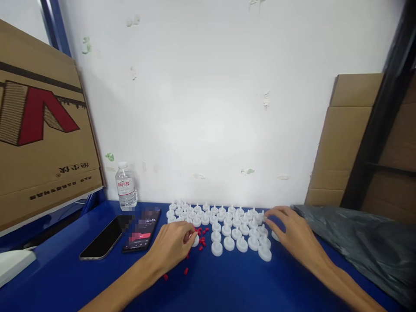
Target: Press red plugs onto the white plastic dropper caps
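Note:
Several white round caps with narrow spouts (242,244) stand in loose rows on the blue tabletop, spouts up. Small red caps (203,239) lie scattered beside my left hand (175,243). That hand is closed in a pinch over a white spouted cap (195,241) set apart from the rows. Whatever sits between its fingertips is hidden. At the right end of the rows, my right hand (287,227) has its thumb and fingertips closed about the spout of one white cap (261,217). Under the right palm, another white cap (274,235) partly shows.
Two phones (105,237) (142,230) lie at the left, with a water bottle (126,187) behind them against the wall. A big cardboard box (45,173) rises at far left. Grey plastic sheeting (360,242) covers the right side; flattened cardboard (341,143) leans behind it.

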`<state>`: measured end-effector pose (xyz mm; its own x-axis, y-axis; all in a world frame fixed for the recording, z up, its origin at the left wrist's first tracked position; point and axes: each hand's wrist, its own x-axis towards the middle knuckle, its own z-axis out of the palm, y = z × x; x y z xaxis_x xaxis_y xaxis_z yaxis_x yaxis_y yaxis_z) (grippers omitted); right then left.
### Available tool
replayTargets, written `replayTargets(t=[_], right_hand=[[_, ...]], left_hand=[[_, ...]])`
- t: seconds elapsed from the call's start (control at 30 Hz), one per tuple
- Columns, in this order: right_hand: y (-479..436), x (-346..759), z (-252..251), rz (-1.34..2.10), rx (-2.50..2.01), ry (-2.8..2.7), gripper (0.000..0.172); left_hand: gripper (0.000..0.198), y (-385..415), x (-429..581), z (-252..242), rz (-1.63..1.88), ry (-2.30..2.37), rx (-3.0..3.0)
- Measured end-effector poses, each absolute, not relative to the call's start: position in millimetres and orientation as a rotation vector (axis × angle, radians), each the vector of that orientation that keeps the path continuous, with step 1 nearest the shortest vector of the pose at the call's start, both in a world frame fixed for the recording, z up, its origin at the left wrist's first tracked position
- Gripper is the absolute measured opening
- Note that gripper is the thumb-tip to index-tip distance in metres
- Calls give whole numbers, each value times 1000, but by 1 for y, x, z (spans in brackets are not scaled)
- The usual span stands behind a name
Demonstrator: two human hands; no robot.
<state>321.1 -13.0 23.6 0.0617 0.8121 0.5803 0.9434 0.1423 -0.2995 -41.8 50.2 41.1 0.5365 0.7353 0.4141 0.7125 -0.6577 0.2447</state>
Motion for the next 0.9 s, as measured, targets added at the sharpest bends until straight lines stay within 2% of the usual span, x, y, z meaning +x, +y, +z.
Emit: replayTargets(t=[0.1, 0.2, 0.37, 0.4, 0.53, 0.63, 0.73, 0.9], right_hand=[[-27, 285, 23, -467, -1435, -1833, 27], [-46, 248, 23, -529, -1205, -1966, 22], [-66, 213, 26, -439, -1013, -2173, 55], [-67, 211, 25, -394, -995, -2212, 55], [-67, 206, 21, -168, -962, -2256, 32], [-64, 208, 14, -124, -954, -2194, 33], [-63, 211, 8, -179, -952, -2152, 31], [-63, 213, 5, -92, -1025, -2138, 33]], left_hand=[[26, 43, -39, 45, 849, 1274, 2665], [26, 29, -33, 45, 965, 1082, 2535], [19, -1, -19, 33, 958, 736, 2392], [19, -6, -18, 30, 954, 702, 2391], [23, -10, -16, 29, 912, 638, 2430], [35, -2, -21, 35, 713, 827, 2711], [49, 7, -28, 42, 291, 1163, 3055], [38, 7, -33, 41, -144, 1335, 3175]])
